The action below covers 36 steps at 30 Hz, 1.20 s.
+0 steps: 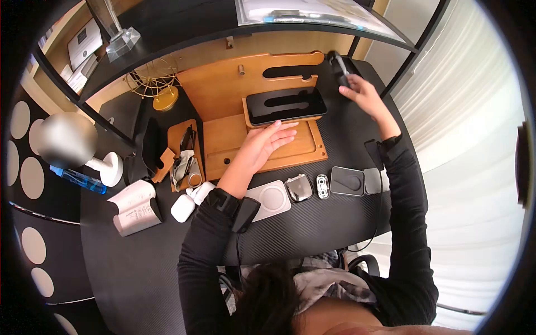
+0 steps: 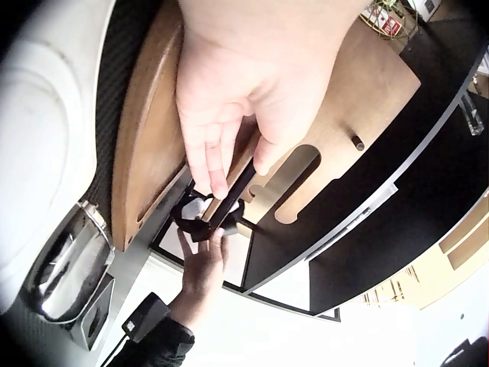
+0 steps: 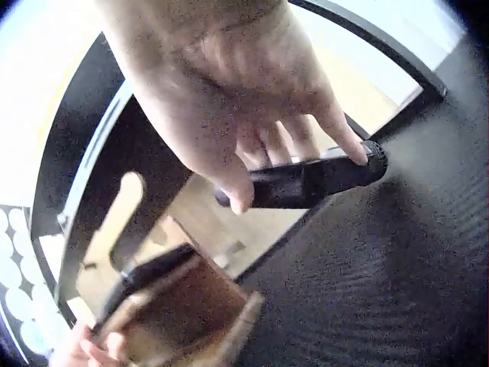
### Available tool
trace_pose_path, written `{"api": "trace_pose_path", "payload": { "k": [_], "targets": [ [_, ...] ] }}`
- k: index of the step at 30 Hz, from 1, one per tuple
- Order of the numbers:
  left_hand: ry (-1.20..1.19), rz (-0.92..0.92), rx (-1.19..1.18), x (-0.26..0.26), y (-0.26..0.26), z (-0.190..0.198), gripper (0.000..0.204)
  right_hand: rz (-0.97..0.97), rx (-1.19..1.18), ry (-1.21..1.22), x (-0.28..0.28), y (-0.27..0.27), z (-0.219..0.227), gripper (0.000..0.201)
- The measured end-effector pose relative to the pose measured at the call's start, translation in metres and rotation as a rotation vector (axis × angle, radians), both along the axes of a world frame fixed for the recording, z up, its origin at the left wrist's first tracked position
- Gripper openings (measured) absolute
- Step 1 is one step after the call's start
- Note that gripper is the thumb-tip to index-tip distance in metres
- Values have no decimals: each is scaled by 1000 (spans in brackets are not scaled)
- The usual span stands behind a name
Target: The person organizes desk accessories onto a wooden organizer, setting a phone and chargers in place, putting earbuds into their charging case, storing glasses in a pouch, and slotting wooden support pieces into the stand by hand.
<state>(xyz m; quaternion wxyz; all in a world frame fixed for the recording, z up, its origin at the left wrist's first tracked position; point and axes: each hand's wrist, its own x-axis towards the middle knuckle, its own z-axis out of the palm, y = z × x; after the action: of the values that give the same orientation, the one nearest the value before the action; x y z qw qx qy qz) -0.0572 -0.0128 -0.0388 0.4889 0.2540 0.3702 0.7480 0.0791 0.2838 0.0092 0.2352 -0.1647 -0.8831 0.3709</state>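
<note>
A black glossy phone (image 1: 286,106) leans on the ledge of a wooden desk organizer (image 1: 223,131). My left hand (image 1: 262,146) is at its lower edge with fingers straight, pointing right; in the left wrist view the thumb is right by the phone's edge (image 2: 237,191). Out at the back right, my right hand (image 1: 364,97) grips a black object (image 3: 306,183), thumb at one end and a finger at the rounded, ridged other end. A light grey part shows on it in the head view. I cannot tell what kind of thing it is.
In front of the organizer lie a silver pad with a ring (image 1: 272,202), a shiny metal case (image 1: 299,187) and a black square pad (image 1: 347,181). White headphones (image 1: 183,207), a wooden tray (image 1: 173,137) and a round white lamp (image 1: 111,169) stand left. A black shelf (image 1: 190,42) overhangs the back.
</note>
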Motion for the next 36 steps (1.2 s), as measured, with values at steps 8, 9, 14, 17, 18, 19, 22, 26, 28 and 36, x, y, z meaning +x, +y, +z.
{"api": "trace_pose_path", "payload": {
  "k": [8, 9, 14, 17, 18, 19, 22, 26, 28, 36],
  "targets": [
    [3, -12, 24, 0, 0, -4, 29, 402, -286, 123, 2, -56, 54, 48],
    [6, -7, 28, 0, -1, -2, 30, 456, -281, 59, 0, -57, 54, 48],
    [7, -2, 8, 1, -2, 3, 34, 406, -193, 98, 2, -55, 33, 45],
    [14, -4, 9, 0, -1, 3, 36, 137, 20, -248, 9, -62, 44, 40],
    [18, -17, 9, 1, -1, 2, 36, 131, 184, -280, 11, -65, 44, 47],
    [8, -20, 10, 0, -1, 0, 36, 129, 184, -290, 13, -69, 43, 47],
    [-74, -60, 30, -4, -2, -4, 35, 337, 223, -329, 14, -92, 43, 54],
    [-97, -74, 40, -6, -2, -5, 37, 153, 410, -359, 9, -108, 35, 51],
    [-97, -64, 37, -6, -1, -5, 40, 111, 529, -352, 7, -108, 34, 50],
    [-113, -137, 1, -10, -4, -3, 43, 109, 513, -426, 26, -109, 44, 46]
  ]
}}
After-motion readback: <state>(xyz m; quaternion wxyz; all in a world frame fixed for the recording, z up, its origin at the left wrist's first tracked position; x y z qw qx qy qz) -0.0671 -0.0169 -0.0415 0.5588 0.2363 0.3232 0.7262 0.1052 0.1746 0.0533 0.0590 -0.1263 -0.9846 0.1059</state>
